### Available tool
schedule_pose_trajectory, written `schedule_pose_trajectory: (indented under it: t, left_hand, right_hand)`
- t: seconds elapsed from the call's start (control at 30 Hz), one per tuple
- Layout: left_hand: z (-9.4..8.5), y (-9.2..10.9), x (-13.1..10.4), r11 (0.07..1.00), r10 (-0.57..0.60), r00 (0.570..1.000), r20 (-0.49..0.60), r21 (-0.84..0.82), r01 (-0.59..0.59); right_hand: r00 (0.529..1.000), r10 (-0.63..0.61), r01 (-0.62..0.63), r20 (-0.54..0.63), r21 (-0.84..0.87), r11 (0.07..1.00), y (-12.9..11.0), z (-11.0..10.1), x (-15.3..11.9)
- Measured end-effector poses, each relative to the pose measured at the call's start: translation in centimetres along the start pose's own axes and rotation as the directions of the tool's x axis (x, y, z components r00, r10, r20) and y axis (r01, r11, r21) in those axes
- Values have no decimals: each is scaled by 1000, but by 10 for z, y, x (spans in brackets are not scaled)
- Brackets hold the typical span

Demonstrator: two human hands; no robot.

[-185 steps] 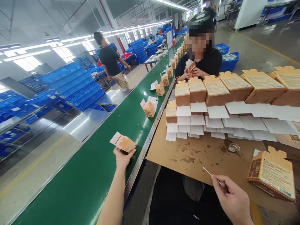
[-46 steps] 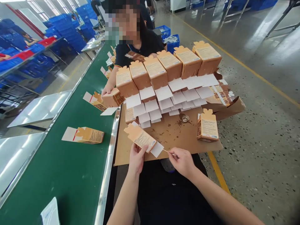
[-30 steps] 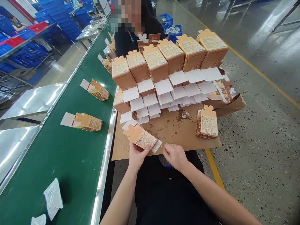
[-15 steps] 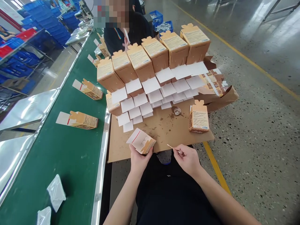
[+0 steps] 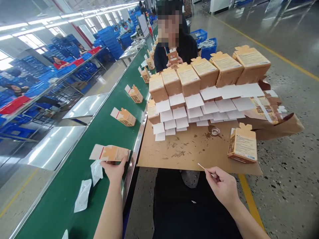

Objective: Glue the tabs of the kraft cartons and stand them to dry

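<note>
My left hand (image 5: 114,169) has its fingers round the lower edge of an open-topped carton (image 5: 116,152), tan with a white flap and a red strip, at the green conveyor belt (image 5: 62,199). Whether the carton rests on the belt I cannot tell. A thin cotton swab (image 5: 203,166) is pinched in my right hand (image 5: 221,184), its tip pointing up and left by the cardboard's front edge. Near that hand, a single carton (image 5: 243,146) stands on the cardboard sheet (image 5: 189,157). A small clear dish (image 5: 215,131) sits among wet spots farther back.
Stacked cartons (image 5: 190,78) with white flaps hanging out fill the back of the cardboard. More cartons (image 5: 127,117) stand along the belt, and silvery pouches (image 5: 83,196) lie nearer. Behind the stack, a co-worker (image 5: 189,49) holds a small carton. A torn brown box (image 5: 281,126) is at right.
My left hand has carried the carton left from the cardboard to the belt. My right hand still pinches the swab. The view has turned left, and the co-worker now holds up a carton.
</note>
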State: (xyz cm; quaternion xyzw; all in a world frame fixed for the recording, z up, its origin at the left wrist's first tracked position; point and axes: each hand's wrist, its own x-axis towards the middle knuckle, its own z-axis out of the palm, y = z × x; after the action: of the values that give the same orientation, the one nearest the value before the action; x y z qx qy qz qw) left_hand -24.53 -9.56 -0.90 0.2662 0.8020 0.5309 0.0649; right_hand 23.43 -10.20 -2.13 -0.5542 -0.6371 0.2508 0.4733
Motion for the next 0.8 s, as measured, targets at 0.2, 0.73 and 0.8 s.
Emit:
schedule_pose_trajectory:
  t: [0.2,0.73,0.8]
  left_hand:
    - [-1,-21,18,954,-87,994,61,292,65]
    - [34,13,-29,970,215,965,-148,-84,-228]
    - [61,43,-27,965,196,981,-3,-176,-194]
  right_hand:
    - [999,-9,8,43,11,1000,-7,9,10]
    - [998,20,-25,-64,-78,997,-5,-28,16]
    - [997,16,-24,-75,-107,994,-3,-33,16]
